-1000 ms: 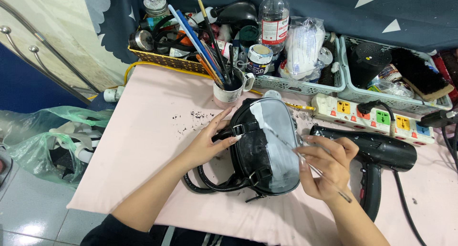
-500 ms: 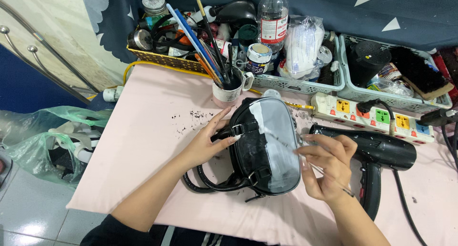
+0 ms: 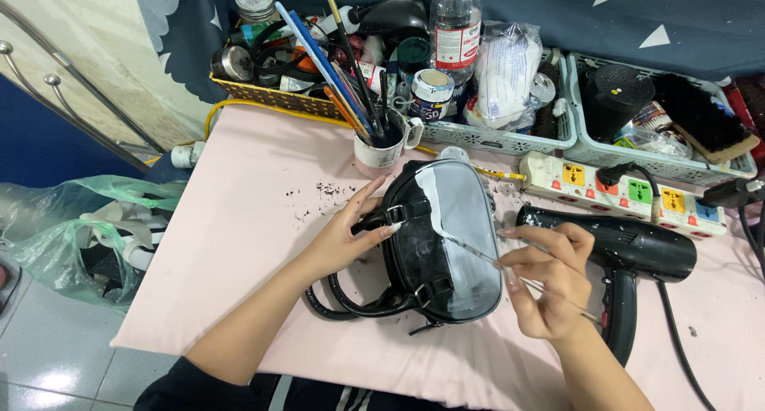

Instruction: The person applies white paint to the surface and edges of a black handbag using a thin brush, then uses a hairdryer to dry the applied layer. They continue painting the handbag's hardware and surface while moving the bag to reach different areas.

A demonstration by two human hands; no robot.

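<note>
Two hands at work: left hand (image 3: 339, 239) flat against the side of the black handbag (image 3: 442, 239), right hand (image 3: 546, 279) pinched around a thin paintbrush (image 3: 486, 259).
Bag position: lying on its side on the pink table (image 3: 239, 243), directly under the brush tip, just right of the bracing fingers.
Left grip: open and spread, fingertips pressing near the strap buckle, nothing enclosed.
Right grip: narrow, closed on the brush handle, pencil fashion.
Likely weight: light, probably empty, so apt to slide unless braced.
Likely stiffness: semi-rigid shell, glossy and somewhat slippery; loose handles (image 3: 351, 303) floppy below the left palm.
Fragile part: grey-white coated panel beneath the brush looks wet, best left untouched.
Best hold: black edge and buckle side, away from the coated face.
Beyond the right hand: black hair dryer (image 3: 629, 247) and white power strip (image 3: 629, 192).
Beyond the left fingertips: mug of brushes (image 3: 382, 144).
</note>
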